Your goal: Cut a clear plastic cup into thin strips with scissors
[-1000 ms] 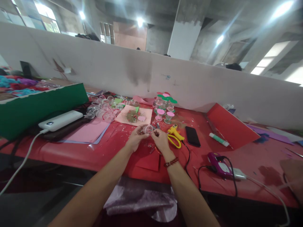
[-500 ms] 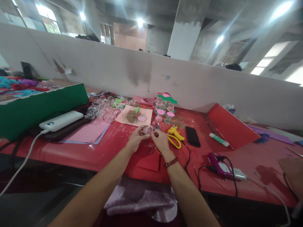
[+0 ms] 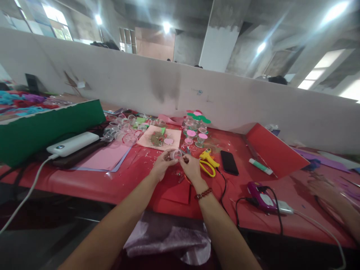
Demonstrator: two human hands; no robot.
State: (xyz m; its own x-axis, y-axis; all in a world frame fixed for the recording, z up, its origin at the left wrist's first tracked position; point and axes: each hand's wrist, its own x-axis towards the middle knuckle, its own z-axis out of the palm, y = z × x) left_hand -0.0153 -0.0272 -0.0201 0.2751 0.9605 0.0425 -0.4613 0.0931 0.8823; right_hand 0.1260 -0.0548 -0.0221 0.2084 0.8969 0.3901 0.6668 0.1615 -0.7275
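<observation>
Near the middle of the table, my left hand [image 3: 161, 167] is closed around a small clear plastic cup [image 3: 176, 154], fingers at its side and thumb below. Against the cup's right side, my right hand [image 3: 191, 168] is closed, thumb and fingers pinched on something small and dark that I cannot make out. Grey metal tips [image 3: 188, 151] show just beyond its knuckles; whether they belong to a tool in the hand is unclear. A beaded bracelet [image 3: 203, 194] circles the right wrist. Below the hands lies a red sheet [image 3: 176, 195].
Right of my hands lie a yellow glue gun [image 3: 207, 155], a phone [image 3: 229, 162], a glue stick [image 3: 260, 166] and a purple power adapter [image 3: 261, 198]. Cups with paper discs [image 3: 202, 136] stand behind; more cups [image 3: 120, 131] pile left. Another person's hand [image 3: 323, 187] reaches in at right.
Another person's hand and forearm at the far right have moved further in over the table. My own hands and the cup stay almost where they were.
</observation>
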